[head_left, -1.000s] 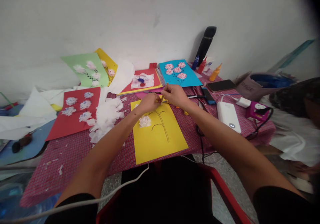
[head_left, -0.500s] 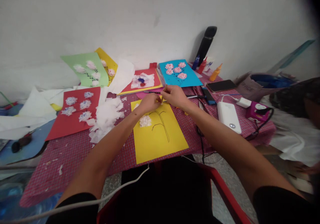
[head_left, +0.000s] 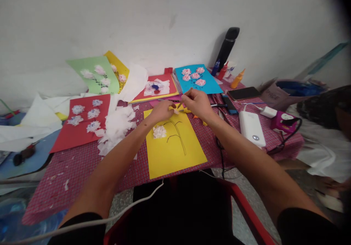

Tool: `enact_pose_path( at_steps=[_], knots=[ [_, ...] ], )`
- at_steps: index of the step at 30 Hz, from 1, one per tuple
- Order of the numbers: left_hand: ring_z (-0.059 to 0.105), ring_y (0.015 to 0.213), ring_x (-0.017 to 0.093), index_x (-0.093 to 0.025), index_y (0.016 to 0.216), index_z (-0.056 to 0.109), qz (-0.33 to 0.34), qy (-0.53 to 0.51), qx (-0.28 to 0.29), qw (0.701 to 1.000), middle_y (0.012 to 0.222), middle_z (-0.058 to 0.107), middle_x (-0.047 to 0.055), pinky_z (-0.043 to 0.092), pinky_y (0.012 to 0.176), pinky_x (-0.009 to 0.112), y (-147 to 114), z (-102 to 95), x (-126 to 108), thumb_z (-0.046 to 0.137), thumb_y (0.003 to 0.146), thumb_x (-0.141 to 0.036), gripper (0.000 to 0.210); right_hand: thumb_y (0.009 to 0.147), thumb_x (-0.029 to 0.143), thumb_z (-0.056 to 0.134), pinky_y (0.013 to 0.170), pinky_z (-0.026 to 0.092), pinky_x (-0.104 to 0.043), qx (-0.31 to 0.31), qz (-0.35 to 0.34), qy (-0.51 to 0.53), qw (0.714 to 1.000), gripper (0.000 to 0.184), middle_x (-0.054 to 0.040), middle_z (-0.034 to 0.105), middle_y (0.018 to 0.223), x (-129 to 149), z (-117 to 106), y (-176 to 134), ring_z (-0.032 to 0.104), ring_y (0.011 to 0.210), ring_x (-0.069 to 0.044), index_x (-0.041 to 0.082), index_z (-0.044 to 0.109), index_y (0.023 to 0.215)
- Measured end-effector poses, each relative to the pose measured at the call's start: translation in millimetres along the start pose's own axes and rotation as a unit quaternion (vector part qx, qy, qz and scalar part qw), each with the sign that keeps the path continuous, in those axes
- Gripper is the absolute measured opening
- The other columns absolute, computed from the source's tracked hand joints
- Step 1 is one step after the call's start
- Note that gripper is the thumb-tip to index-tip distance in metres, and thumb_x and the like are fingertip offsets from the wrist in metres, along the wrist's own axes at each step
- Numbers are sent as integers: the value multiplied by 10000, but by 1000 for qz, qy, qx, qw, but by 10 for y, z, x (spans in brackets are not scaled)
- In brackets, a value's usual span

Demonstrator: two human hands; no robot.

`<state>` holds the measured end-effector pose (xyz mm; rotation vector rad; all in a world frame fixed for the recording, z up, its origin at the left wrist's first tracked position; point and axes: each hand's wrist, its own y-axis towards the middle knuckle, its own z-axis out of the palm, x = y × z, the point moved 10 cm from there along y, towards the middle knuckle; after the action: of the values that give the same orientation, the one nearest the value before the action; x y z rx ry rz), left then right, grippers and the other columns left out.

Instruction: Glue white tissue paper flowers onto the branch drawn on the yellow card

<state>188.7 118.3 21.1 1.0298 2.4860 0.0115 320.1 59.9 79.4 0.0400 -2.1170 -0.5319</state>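
Observation:
A yellow sheet [head_left: 175, 161] lies in front of me, with a branching stem drawn on it. One crumpled white tissue flower [head_left: 159, 131] sits on its left half. My right hand [head_left: 196, 102] is over the sheet's top edge, closed on a thin, pointed stick [head_left: 180, 104] held tip down; I cannot tell whether it is a pencil or a brush. Beside it, my left hand [head_left: 163, 111] rests at the top of the sheet with its fingers curled. A small pale scrap [head_left: 176, 111] shows at its fingertips; what they grip is mostly hidden.
Torn tissue pieces [head_left: 117, 128] lie left of the sheet, beside a red flower card [head_left: 83, 128]. A blue card [head_left: 189, 88] and glue-like bottles [head_left: 237, 79] stand behind. A white power bank [head_left: 251, 129], a phone [head_left: 244, 93] and cables are at right.
My right hand has shifted slightly right and up, tilting the stick. My left hand has moved a little left, so the two hands are farther apart.

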Motion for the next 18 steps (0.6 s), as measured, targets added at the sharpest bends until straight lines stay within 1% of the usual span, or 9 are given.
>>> enact_pose_path(
  at_steps=[2,4,6,8,10,12,15,16,18],
  knots=[
    [668,1099,255,-173,1133,749,-6,-7,-26,1000,1207,739,90,504,973,360,-115,-199,62,543,820,-182,375,885,336,577,623,438,-281,-39,18,49,998,183,-35,672,774,-6,-118,-143,586,687,-160,179,643,816],
    [676,1058,233,-193,1157,739,-43,-12,-54,998,1213,739,71,509,961,343,-297,-467,240,530,838,-197,382,897,366,586,609,466,-280,-61,37,99,992,192,-35,681,808,-24,-164,-354,590,664,-150,184,650,891],
    [684,991,226,-197,1121,748,-94,-13,-74,993,1140,762,63,516,925,329,-527,-752,505,544,854,-250,341,904,366,592,584,482,-272,-62,50,148,986,186,-23,677,797,-51,-121,-600,588,621,-136,191,651,930],
    [686,924,232,-207,1037,764,-163,24,-102,981,1028,780,54,515,887,331,-784,-1044,827,560,843,-287,292,908,367,604,554,488,-261,-65,59,184,979,180,-11,676,791,-103,-45,-844,593,592,-126,202,654,957],
    [686,904,243,-212,1020,766,-209,57,-113,970,993,781,60,511,851,328,-1001,-1239,1086,566,832,-306,290,909,370,622,557,503,-267,-89,51,188,977,178,-19,686,831,-161,-11,-1045,603,586,-121,204,660,956],
    [683,918,258,-217,978,771,-215,91,-73,969,1006,778,69,505,820,327,-1117,-1243,1224,565,818,-306,276,921,369,622,588,526,-285,-111,34,170,979,183,-29,697,861,-208,3,-1182,621,601,-129,204,668,985],
    [680,892,255,-232,900,777,-186,135,8,973,983,771,69,489,782,321,-1172,-1058,1250,558,819,-301,243,931,359,617,633,556,-310,-112,4,108,988,184,-50,719,931,-222,26,-1264,658,658,-152,209,682,1014],
    [679,879,252,-231,884,777,-178,147,20,973,970,769,71,483,768,319,-1176,-1011,1239,553,824,-297,241,929,350,619,639,560,-315,-105,-7,85,991,175,-54,723,934,-205,34,-1270,665,668,-160,210,687,1009],
    [678,871,253,-222,899,779,-181,165,12,970,969,767,81,475,743,321,-1171,-989,1236,538,831,-282,257,927,322,621,654,565,-328,-90,-35,40,995,145,-52,726,902,-141,49,-1270,675,678,-174,213,694,987]
  ],
)
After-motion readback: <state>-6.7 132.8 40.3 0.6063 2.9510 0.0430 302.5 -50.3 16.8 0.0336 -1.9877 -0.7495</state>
